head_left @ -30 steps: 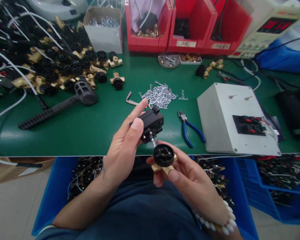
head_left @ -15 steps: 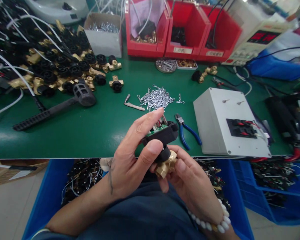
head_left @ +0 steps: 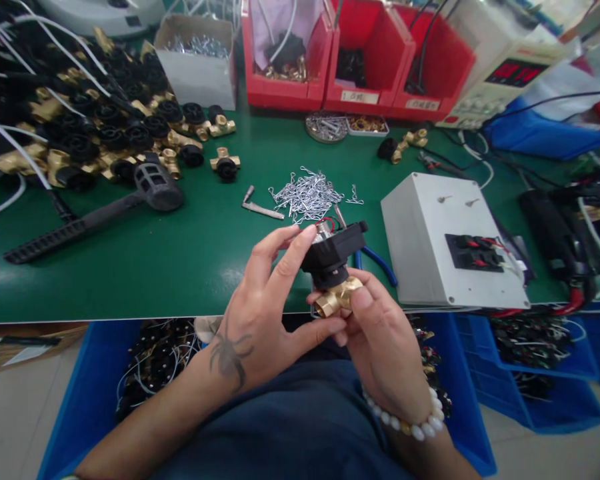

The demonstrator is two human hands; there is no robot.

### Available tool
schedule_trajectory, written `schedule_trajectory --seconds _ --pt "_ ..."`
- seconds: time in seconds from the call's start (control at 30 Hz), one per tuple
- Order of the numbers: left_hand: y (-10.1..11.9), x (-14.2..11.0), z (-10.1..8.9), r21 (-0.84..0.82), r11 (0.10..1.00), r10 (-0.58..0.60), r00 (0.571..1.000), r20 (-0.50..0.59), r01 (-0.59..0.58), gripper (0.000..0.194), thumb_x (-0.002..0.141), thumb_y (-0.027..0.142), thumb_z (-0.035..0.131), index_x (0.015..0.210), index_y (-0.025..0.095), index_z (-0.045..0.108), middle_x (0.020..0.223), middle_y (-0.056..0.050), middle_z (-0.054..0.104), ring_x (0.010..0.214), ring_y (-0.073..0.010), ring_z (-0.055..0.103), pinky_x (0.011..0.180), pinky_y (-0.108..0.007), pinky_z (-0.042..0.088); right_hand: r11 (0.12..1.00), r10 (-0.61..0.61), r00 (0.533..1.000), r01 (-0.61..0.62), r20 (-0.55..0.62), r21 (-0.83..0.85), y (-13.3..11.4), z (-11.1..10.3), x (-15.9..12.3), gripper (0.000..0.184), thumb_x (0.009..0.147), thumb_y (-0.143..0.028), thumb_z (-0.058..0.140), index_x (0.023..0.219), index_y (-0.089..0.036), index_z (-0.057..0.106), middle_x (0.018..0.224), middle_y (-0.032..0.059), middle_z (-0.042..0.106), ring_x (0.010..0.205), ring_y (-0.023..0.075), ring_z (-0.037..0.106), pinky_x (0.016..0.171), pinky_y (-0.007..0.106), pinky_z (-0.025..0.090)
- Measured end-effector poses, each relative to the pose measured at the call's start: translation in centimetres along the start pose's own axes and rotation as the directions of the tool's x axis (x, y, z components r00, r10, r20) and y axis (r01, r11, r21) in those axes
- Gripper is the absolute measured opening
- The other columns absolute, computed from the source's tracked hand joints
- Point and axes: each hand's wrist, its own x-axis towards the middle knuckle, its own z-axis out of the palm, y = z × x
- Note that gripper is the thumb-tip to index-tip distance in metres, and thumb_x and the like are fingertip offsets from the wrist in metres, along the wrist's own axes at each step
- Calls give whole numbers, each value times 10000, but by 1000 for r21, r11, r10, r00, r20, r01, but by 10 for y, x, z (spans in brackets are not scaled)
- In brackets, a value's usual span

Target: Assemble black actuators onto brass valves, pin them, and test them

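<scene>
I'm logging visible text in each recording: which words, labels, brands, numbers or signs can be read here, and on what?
None can be read with certainty.
Label on the middle red bin: characters too blurred.
Label on the right red bin: also too blurred.
Red display on the power supply: lit digits, smeared.
Handheld black housing and brass valve: no readable lettering.

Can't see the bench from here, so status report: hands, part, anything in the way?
Right hand gripping brass fitting. Left hand spread, touching black housing. Housing atop fitting. Blue-handled pliers partly hidden beyond, seemingly not blocking.
</scene>
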Motion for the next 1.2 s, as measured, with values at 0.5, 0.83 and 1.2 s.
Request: schedule_trajectory --seconds 0.5,0.83,1.2 --pt "-1 -12 12 -271 955 -126 992 11 124 737 708 322 793 1373 243 486 1110 -60 539 987 -205 632 797 -347 673 752 -599 789 497 -136 -432 29 -5 38 489 1043 -598 297 1068 -254 644 1043 57 656 1013 193 611 904 351 479" --pt "-48 -3 17 -261 948 -220 967 -128 181 622 754 335 766 1317 223 529 1124 -54 528 1046 -200 619 793 -315 654 18 -349 902 278 254 -961 -23 -14 133 137 887 -110 545 986 -151 630 1023 118 672 970 215 608 907 366 479" --pt "-48 -4 19 -285 943 -212 969 -127 169 638 767 372 762 1345 240 527 1165 -63 529 1067 -208 613 803 -326 649 -173 -197 933 268 300 -948 -35 2 137 313 803 22 515 1034 -108 681 881 117 682 821 211 604 791 342 462"
